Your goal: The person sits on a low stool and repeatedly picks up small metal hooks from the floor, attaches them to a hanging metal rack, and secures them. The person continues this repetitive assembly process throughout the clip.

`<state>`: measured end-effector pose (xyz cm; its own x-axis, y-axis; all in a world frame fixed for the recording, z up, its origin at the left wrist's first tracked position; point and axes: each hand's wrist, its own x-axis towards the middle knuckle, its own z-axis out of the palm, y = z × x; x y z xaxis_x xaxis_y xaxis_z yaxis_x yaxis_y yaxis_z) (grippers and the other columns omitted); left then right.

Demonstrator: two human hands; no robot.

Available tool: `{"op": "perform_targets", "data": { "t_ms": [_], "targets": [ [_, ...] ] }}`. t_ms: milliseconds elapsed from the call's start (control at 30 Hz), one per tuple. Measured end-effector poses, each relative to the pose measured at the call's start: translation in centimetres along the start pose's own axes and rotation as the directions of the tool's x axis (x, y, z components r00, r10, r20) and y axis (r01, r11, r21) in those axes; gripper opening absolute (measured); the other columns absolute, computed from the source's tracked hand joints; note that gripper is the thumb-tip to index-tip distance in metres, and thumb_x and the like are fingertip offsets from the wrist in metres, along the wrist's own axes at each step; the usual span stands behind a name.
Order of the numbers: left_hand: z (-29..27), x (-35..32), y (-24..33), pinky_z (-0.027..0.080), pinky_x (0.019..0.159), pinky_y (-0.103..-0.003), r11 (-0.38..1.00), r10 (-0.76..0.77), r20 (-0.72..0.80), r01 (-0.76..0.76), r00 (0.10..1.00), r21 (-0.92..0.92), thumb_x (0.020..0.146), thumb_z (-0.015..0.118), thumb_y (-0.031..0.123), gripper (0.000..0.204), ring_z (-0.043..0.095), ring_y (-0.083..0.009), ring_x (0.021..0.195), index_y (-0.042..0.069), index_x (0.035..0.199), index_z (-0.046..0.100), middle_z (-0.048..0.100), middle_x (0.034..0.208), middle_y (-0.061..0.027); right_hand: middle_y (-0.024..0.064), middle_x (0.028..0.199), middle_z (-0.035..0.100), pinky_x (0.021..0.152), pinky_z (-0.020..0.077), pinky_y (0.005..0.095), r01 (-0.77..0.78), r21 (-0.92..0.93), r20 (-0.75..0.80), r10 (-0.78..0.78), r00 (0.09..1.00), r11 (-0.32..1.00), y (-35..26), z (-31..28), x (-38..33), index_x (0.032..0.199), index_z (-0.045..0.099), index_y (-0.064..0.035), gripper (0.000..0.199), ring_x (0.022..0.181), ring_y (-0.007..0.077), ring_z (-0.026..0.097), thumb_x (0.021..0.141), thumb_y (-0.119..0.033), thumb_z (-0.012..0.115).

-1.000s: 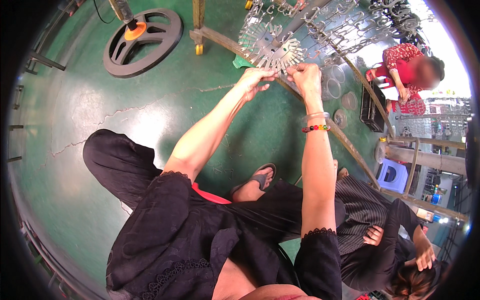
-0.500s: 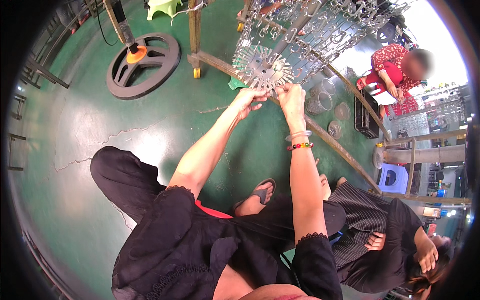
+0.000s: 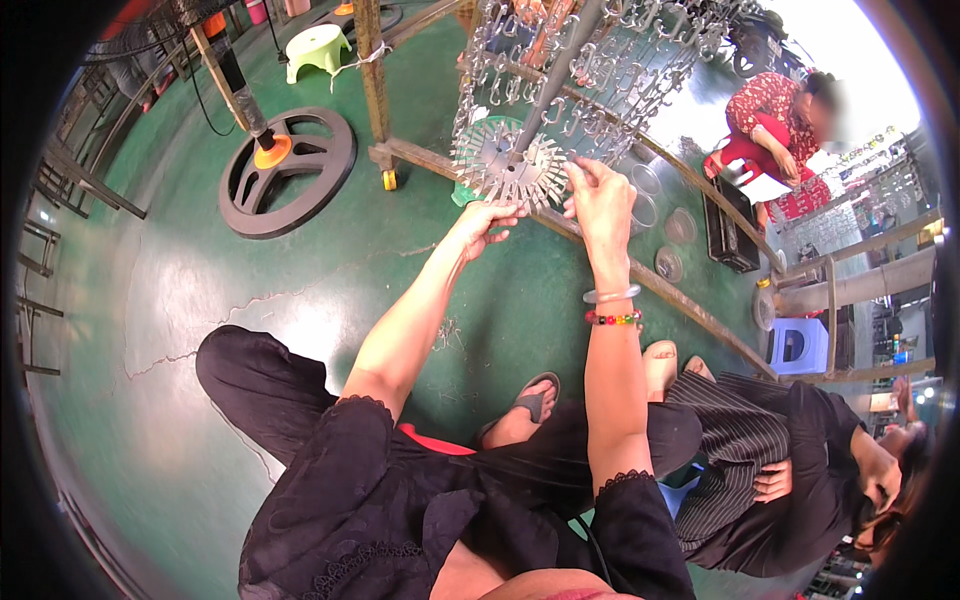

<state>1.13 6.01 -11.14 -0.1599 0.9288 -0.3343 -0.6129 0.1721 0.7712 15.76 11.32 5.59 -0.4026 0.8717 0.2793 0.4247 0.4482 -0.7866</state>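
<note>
A grey metal disc with radial fins point(image 3: 508, 172) sits at the lower end of a slanting metal pole point(image 3: 556, 82). My left hand point(image 3: 480, 226) is at the disc's near edge, its fingertips closed on the fins. Just right of the disc, my right hand point(image 3: 603, 205) is raised with bent fingers, thumb and forefinger close together. Whatever small thing may be between them is too small to make out. Strands of metal S-shaped hooks point(image 3: 640, 75) hang around the pole above the disc. Part of a green piece point(image 3: 463, 194) shows behind the disc.
A frame bar point(image 3: 690, 305) slants past the disc; clear round tubs point(image 3: 681, 226) stand beyond it. A black wheel-shaped base point(image 3: 235, 195) and a green stool point(image 3: 316, 48) are at left. One person point(image 3: 765, 140) squats far right; another point(image 3: 740, 440) sits close on my right.
My right hand has come away from the disc's edge, to the right. My left hand stays at the fins. The whole view has shifted slightly.
</note>
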Motion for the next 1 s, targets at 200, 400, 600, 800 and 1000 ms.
{"op": "perform_targets", "data": {
  "t_ms": [200, 400, 600, 800, 1000],
  "targets": [
    [-0.2, 0.0, 0.0, 0.044, 0.073, -0.026, 1.000, -0.005, -0.007, 0.006, 1.000, 0.026, 0.084, 0.064, 0.022, 0.021, 0.058, -0.0050, 0.083, 0.011, 0.102, 0.065, 0.067, 0.096, 0.0024, 0.0068, 0.062, 0.064, 0.043, 0.0458, 0.0242, 0.041, -0.055, 0.025, -0.039, 0.999, 0.998, 0.7, 0.6, 0.7, 0.084, 0.068, 0.0039, 0.022, 0.046, 0.0095, 0.059, 0.085, -0.017, 0.063],
    [-0.5, -0.4, 0.1, 0.049, 0.085, -0.040, 0.988, 0.064, 0.067, -0.054, 0.996, -0.147, 0.088, 0.055, 0.010, 0.028, 0.060, -0.0220, 0.105, 0.005, 0.115, 0.053, 0.062, 0.108, -0.0094, 0.0118, 0.074, 0.066, 0.042, 0.0456, 0.0226, -0.136, 0.120, 0.053, 0.130, 0.990, 0.983, 2.0, -2.1, -1.4, 0.095, 0.066, 0.0063, 0.024, 0.050, 0.0124, 0.060, 0.085, -0.016, 0.065],
    [-0.3, -0.4, 0.6, 0.048, 0.089, -0.045, 0.964, 0.119, 0.119, -0.086, 0.986, -0.250, 0.087, 0.054, 0.003, 0.034, 0.057, -0.0308, 0.110, 0.003, 0.120, 0.048, 0.058, 0.117, -0.0135, 0.0130, 0.075, 0.066, 0.038, 0.0439, 0.0207, -0.258, 0.238, 0.140, 0.230, 0.963, 0.936, 8.3, -1.0, -1.9, 0.114, 0.056, 0.0077, 0.034, 0.048, 0.0113, 0.058, 0.085, -0.009, 0.063],
    [-0.9, -0.2, 0.6, 0.048, 0.092, -0.046, 0.971, 0.171, 0.161, -0.139, 0.972, -0.193, 0.088, 0.053, 0.004, 0.038, 0.056, -0.0314, 0.112, 0.001, 0.125, 0.045, 0.056, 0.120, -0.0160, 0.0070, 0.071, 0.064, 0.036, 0.0357, 0.0186, -0.224, 0.249, 0.178, 0.182, 0.967, 0.942, 7.9, 1.9, -0.7, 0.118, 0.056, 0.0026, 0.036, 0.044, 0.0058, 0.051, 0.086, -0.012, 0.063],
    [-1.6, -0.2, 1.0, 0.048, 0.094, -0.042, 0.978, 0.170, 0.233, -0.135, 0.957, -0.160, 0.088, 0.053, 0.004, 0.042, 0.056, -0.0327, 0.111, -0.002, 0.128, 0.042, 0.057, 0.118, -0.0178, 0.0034, 0.067, 0.063, 0.039, 0.0342, 0.0186, -0.178, 0.271, 0.133, 0.146, 0.980, 0.946, 7.8, 3.4, 0.7, 0.108, 0.064, -0.0003, 0.029, 0.044, 0.0037, 0.047, 0.084, -0.016, 0.066]
  ]
}}
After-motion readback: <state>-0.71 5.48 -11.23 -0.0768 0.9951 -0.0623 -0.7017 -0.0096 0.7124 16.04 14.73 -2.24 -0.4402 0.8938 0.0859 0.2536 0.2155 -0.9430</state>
